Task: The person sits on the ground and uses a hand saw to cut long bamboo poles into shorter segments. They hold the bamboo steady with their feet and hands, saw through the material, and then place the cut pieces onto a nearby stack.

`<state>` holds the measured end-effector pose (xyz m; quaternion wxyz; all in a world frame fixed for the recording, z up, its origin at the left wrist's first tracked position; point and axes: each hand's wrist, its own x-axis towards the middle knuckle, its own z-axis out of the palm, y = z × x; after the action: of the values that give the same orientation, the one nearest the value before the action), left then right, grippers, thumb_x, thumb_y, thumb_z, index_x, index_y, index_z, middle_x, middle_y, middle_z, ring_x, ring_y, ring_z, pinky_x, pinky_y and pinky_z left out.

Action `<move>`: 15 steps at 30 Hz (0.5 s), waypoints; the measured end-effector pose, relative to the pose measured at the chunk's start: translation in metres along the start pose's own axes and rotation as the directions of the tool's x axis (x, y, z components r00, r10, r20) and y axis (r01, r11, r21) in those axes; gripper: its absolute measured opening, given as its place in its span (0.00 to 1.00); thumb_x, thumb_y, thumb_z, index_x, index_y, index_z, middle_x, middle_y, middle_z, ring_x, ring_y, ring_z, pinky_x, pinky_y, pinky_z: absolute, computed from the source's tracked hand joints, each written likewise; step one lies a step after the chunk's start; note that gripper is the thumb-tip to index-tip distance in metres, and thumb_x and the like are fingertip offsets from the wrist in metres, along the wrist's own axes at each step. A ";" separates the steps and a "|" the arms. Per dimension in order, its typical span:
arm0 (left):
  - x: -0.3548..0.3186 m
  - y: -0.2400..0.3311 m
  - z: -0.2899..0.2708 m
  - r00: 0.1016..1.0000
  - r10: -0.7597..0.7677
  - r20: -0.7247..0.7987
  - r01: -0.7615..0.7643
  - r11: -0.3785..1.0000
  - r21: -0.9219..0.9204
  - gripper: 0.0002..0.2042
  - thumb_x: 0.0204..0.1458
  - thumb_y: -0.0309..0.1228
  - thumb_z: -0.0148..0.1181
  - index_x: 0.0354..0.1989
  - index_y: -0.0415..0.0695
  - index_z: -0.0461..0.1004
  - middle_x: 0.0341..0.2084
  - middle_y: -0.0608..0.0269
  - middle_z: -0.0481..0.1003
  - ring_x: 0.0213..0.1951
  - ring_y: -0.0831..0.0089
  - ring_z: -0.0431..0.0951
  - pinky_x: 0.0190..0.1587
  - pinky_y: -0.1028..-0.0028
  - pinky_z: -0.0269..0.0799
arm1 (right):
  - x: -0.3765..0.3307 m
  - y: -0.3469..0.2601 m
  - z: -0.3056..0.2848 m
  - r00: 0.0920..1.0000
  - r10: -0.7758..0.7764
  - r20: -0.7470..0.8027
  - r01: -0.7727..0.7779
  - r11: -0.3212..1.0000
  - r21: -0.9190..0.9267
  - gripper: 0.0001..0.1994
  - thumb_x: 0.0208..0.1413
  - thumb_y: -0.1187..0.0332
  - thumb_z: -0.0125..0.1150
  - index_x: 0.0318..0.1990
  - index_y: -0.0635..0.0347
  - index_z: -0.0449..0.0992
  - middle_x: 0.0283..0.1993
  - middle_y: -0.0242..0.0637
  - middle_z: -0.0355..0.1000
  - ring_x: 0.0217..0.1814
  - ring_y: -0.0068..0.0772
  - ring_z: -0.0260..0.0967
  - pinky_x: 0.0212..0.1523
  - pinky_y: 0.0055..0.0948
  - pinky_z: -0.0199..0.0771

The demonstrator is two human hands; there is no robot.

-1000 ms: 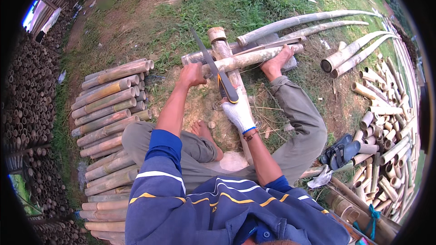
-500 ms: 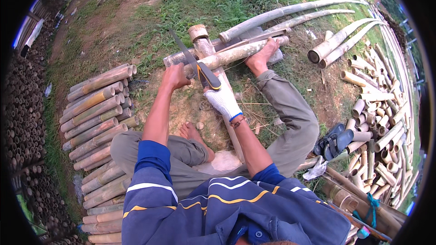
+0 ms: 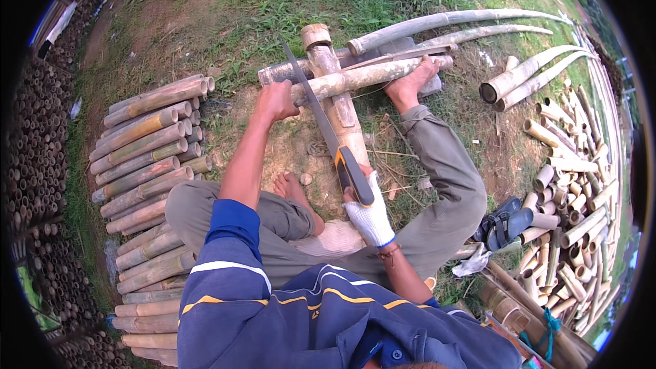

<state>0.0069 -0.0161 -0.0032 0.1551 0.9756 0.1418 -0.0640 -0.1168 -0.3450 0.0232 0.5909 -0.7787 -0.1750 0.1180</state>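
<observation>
My right hand, in a white glove, is closed round the black and orange handle of a handsaw. The saw's long blade runs up and away, crossing a bamboo pole near its left end. Bare and closed, my left hand grips that left end just beside the blade. My right foot presses on the pole near its other end. Beneath, the pole rests across a thicker bamboo post that slopes toward me. Whether the blade has cut into the pole I cannot tell.
Cut bamboo lengths lie stacked on the left. A loose heap of short pieces spreads on the right, with dark sandals beside it. Long bamboo poles lie on the grass ahead. My left foot stands on bare soil.
My right hand has drawn the saw back toward me, so more of its blade shows on my side of the pole. My left hand still holds the pole's end.
</observation>
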 end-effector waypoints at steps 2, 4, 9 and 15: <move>0.000 0.000 0.000 0.999 0.001 -0.034 -0.001 1.000 -0.021 0.28 0.38 0.38 0.78 0.48 0.35 0.80 0.43 0.38 0.84 0.49 0.43 0.85 0.56 0.52 0.82 | 0.089 0.009 0.040 0.998 -0.055 0.035 0.052 0.995 0.086 0.29 0.57 0.80 0.66 0.66 0.62 0.66 0.45 0.32 0.71 0.43 0.22 0.69 0.47 0.25 0.75; -0.002 -0.001 -0.003 1.000 -0.025 0.005 0.025 1.000 0.001 0.29 0.38 0.39 0.78 0.49 0.36 0.80 0.44 0.38 0.84 0.50 0.43 0.85 0.55 0.53 0.81 | 0.144 0.013 0.062 0.999 -0.021 0.047 0.013 0.985 0.170 0.28 0.57 0.77 0.67 0.65 0.61 0.66 0.46 0.34 0.73 0.44 0.25 0.71 0.49 0.28 0.76; 0.004 -0.007 -0.007 0.998 0.048 0.035 -0.048 0.999 -0.013 0.28 0.39 0.41 0.78 0.48 0.35 0.80 0.44 0.36 0.84 0.50 0.43 0.85 0.55 0.53 0.81 | 0.057 0.020 0.030 0.997 -0.082 -0.013 0.083 0.992 0.098 0.30 0.55 0.81 0.63 0.67 0.61 0.66 0.49 0.37 0.72 0.46 0.27 0.72 0.51 0.28 0.76; 0.003 -0.009 0.005 0.999 0.029 0.029 -0.029 1.000 -0.009 0.28 0.39 0.40 0.78 0.46 0.33 0.80 0.44 0.35 0.84 0.50 0.42 0.85 0.56 0.53 0.82 | -0.125 -0.004 -0.050 0.989 0.142 0.052 -0.144 0.989 0.045 0.28 0.60 0.78 0.56 0.69 0.66 0.62 0.60 0.45 0.67 0.61 0.37 0.68 0.66 0.34 0.68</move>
<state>0.0072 -0.0087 -0.0105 0.1624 0.9758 0.1256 -0.0755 -0.2118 -0.4393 0.0378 0.5951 -0.7716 -0.1301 0.1832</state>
